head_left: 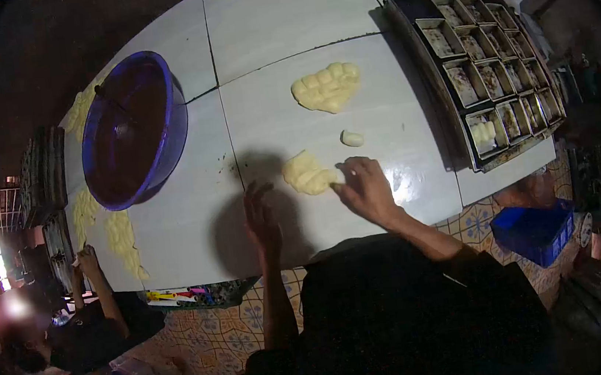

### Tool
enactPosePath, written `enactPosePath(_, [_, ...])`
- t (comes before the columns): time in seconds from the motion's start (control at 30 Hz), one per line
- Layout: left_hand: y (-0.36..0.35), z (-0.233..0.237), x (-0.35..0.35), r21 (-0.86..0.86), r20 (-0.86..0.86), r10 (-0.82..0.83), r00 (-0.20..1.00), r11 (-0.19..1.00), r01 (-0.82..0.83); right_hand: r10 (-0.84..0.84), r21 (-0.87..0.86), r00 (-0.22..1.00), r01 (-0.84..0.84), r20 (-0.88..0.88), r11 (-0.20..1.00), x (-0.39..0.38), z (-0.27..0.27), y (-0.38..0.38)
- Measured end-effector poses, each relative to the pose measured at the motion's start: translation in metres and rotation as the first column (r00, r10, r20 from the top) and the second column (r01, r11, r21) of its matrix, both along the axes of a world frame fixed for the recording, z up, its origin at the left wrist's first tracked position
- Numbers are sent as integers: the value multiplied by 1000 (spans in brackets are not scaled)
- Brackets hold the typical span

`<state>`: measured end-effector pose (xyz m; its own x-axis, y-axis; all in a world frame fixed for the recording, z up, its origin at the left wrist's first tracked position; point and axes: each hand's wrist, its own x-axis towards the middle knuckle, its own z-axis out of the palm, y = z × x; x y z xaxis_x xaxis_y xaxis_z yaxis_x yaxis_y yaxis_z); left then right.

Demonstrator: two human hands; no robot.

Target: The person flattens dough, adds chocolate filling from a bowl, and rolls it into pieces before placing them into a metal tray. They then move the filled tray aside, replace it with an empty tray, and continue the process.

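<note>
A flattened yellow dough piece lies on the white tiled table. My right hand touches its right end, thumb and fingers closed on the dough. To the left, my left hand hovers over the table with its fingers apart and nothing in it. A small dough roll rests just above my right hand. Farther up lies a larger lumpy dough piece.
A purple basin with dark contents stands at the left, near dough strips. Another person's hands are at the left table edge. Baking tins sit at the right; a blue crate is below.
</note>
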<state>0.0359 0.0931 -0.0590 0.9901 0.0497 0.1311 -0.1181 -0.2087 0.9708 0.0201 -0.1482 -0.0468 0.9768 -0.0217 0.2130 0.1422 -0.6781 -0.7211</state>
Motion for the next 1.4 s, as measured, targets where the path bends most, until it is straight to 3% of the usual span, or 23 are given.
enactPosePath(0.17, [-31, -31, 4, 136, 81, -252, 964, 961, 240, 209, -80, 969, -200, 131, 977, 18, -34, 58])
enactPosePath(0.23, [-35, -46, 14, 266, 44, -311, 949, 920, 289, 252, 31, 968, -252, 7, 967, 27, -37, 53])
enactPosePath(0.27, [-34, -40, 13, 627, 94, -389, 916, 738, 249, 314, 138, 945, -301, -88, 944, 25, -27, 47])
enactPosePath(0.33, [-32, -42, 12, 726, 31, -393, 919, 641, 250, 453, 352, 854, -354, -255, 867, 4, 12, 22])
enactPosePath(0.37, [-33, -45, 11, 765, -2, -382, 924, 594, 248, 455, 365, 883, -389, -113, 846, -11, 29, 9])
enactPosePath(0.5, [-53, -30, 2, 813, 168, -335, 927, 579, 62, 555, 729, 812, -270, -179, 629, -40, 92, -55])
enactPosePath(0.57, [-73, 11, -5, 535, 44, -269, 962, 820, 205, 458, 805, 879, -365, 132, 467, -42, 135, -67])
enactPosePath(0.67, [-107, 79, -20, 20, -40, -323, 945, 946, 324, 291, 630, 954, -271, 73, 728, -32, 132, -78])
enactPosePath(0.7, [-118, 85, -24, -355, -40, -337, 941, 885, 302, 194, 665, 979, -186, 63, 723, -28, 131, -63])
enactPosePath(0.77, [-129, 89, -28, -267, 167, -249, 954, 920, 287, 143, 415, 982, -183, 126, 891, -20, 132, -43])
enactPosePath(0.9, [-125, 104, -25, -203, -110, 10, 994, 979, -32, 129, 527, 989, -151, 78, 836, 8, 86, -14])
enactPosePath(0.97, [-118, 83, -20, -371, -116, -32, 993, 928, -14, 122, 363, 977, -179, 174, 914, 24, 98, -10])
enactPosePath(1.03, [-110, 66, -18, -574, -270, -157, 950, 818, -28, 254, 344, 939, -323, 232, 881, 28, 95, 3])
enactPosePath(1.07, [-108, 85, -14, -887, -230, -292, 928, 455, -77, 376, 411, 894, -446, 243, 795, 28, 89, 13])
enactPosePath(1.1, [-103, 103, -13, -930, -363, -361, 859, 192, -312, 442, 502, 857, -513, 264, 696, 29, 73, 25])
enactPosePath(1.13, [-98, 99, -11, -929, -353, -374, 858, 252, -272, 528, 315, 827, -562, 192, 765, 36, 68, 21])
enactPosePath(1.17, [-95, 97, -7, -924, -339, -385, 859, 308, -227, 545, 453, 825, -548, 152, 703, 43, 63, 20])
enactPosePath(1.23, [-80, 105, 6, -996, -36, -502, 864, 85, 8, 587, 703, 806, -465, 83, 538, 54, 55, 24])
enactPosePath(1.27, [-65, 109, 18, -993, 67, -512, 856, 49, 107, 697, 891, 717, -326, 16, 315, 59, 60, 21])
enactPosePath(1.3, [-50, 112, 30, -979, 170, -518, 838, 9, 204, 661, 815, 750, -394, 18, 425, 65, 45, 22])
enactPosePath(1.33, [-27, 107, 54, -958, 223, -497, 838, 46, 282, 656, 850, 755, -338, -13, 405, 66, 54, 28])
enactPosePath(1.37, [12, 66, 89, -987, 85, -325, 942, 103, 125, 655, 879, 754, -282, -45, 385, 68, 64, 32])
enactPosePath(1.4, [36, 85, 125, -844, 37, -150, 988, 525, 111, 649, 872, 759, -284, -49, 398, 73, 57, 32])
